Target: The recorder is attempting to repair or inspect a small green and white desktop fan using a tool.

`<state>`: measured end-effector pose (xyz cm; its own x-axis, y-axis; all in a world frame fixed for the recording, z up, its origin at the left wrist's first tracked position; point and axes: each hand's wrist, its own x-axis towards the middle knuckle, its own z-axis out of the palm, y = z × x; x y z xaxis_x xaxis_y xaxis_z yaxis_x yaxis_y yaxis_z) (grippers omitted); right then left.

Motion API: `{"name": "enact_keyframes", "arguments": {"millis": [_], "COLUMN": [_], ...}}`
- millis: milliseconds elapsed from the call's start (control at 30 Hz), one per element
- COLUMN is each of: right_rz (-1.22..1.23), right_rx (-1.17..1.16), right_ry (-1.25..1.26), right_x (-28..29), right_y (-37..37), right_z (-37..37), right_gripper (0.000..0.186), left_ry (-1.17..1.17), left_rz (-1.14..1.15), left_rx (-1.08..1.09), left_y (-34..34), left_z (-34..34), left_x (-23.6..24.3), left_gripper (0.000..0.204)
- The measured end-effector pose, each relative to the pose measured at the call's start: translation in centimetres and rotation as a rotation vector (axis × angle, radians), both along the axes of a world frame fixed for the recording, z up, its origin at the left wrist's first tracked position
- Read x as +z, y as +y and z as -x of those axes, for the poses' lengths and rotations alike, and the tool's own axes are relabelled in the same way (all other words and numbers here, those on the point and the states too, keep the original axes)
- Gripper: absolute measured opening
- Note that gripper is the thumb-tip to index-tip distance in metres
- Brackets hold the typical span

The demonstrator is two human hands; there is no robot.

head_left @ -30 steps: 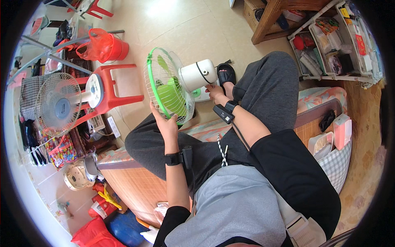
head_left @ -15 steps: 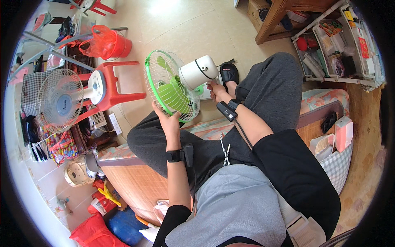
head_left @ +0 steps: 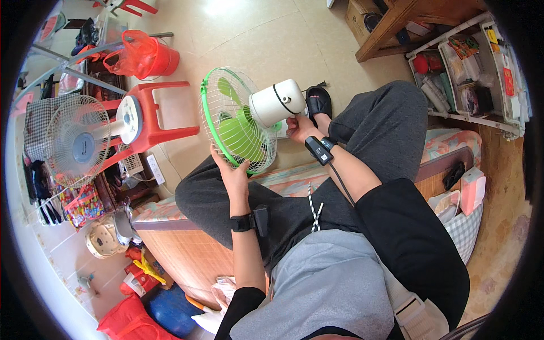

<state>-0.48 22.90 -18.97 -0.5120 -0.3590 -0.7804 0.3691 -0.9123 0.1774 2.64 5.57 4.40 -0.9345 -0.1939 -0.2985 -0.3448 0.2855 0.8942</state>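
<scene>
An electric fan (head_left: 271, 105) with a white motor housing, green blades and a wire cage ringed in green stands in front of me, its cage facing left. My left hand (head_left: 231, 174) grips the lower edge of the cage, thumb and fingers around the rim. Close under the rear of the motor housing, my right hand (head_left: 300, 129) has its fingers curled together; what they hold, if anything, is hidden. Part of the fan's white base shows behind the cage, beside my right hand.
A second fan (head_left: 79, 144) rests on a red plastic stool (head_left: 164, 133) at left, near a red bucket (head_left: 164, 59). A white power strip (head_left: 155, 169) lies below the stool. A black slipper (head_left: 318, 102) is on my foot. A white storage rack (head_left: 453, 113) stands at right.
The right hand has shifted slightly down and its fingers look more curled. The left hand keeps its grip on the cage. The view has moved a little.
</scene>
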Motion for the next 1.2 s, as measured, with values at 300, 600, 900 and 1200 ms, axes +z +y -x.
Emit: {"name": "enact_keyframes", "arguments": {"millis": [300,600,900,1200], "right_rz": [-0.111,-0.066,-0.706,-1.304], "right_rx": [0.062,0.006,0.040,0.189], "right_ry": [-0.099,-0.058,-0.145,0.043], "right_x": [4.1,1.3,3.7,1.0], "right_y": [0.5,-0.2,-2.1,-2.7], "right_z": [0.3,-0.4,0.0,-0.7], "right_gripper": [0.017,0.019,0.006,0.025], "left_ry": [0.047,0.113,0.115,0.137], "left_rz": [-0.101,-0.047,-0.064,-0.046], "left_rx": [-0.018,-0.089,-0.049,-0.045], "left_y": [-0.9,-1.1,-1.0,-1.2], "left_z": [0.7,0.4,0.9,0.8], "left_x": [-0.2,-0.7,-1.2,-1.9], "left_gripper": [0.097,0.095,0.095,0.097]}}
